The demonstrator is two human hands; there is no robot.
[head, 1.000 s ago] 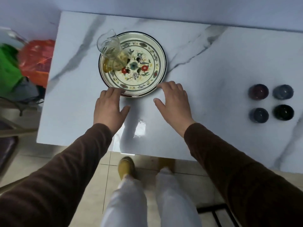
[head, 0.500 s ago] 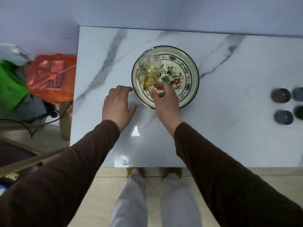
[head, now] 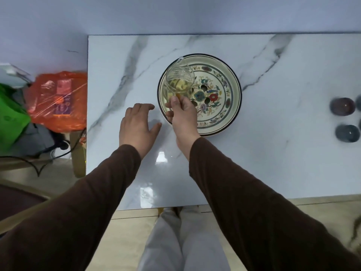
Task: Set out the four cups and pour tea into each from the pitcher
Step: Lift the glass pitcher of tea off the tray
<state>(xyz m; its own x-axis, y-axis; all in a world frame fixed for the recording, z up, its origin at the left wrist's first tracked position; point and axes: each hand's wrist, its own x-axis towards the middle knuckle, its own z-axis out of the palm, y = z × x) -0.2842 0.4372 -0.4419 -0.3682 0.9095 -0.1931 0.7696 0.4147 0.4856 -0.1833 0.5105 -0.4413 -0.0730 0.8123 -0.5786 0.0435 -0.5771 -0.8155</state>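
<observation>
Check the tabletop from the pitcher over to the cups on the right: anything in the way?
Nothing visible. The right hand grips the pitcher on the floral tray; bare marble table lies between the tray and the cups.

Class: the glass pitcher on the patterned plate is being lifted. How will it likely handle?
The pitcher looks like clear glass, so probably rigid, smooth and breakable. Tea fills its lower part, so tilting may slosh it. The right hand grips it at one side, so it may swing.
</observation>
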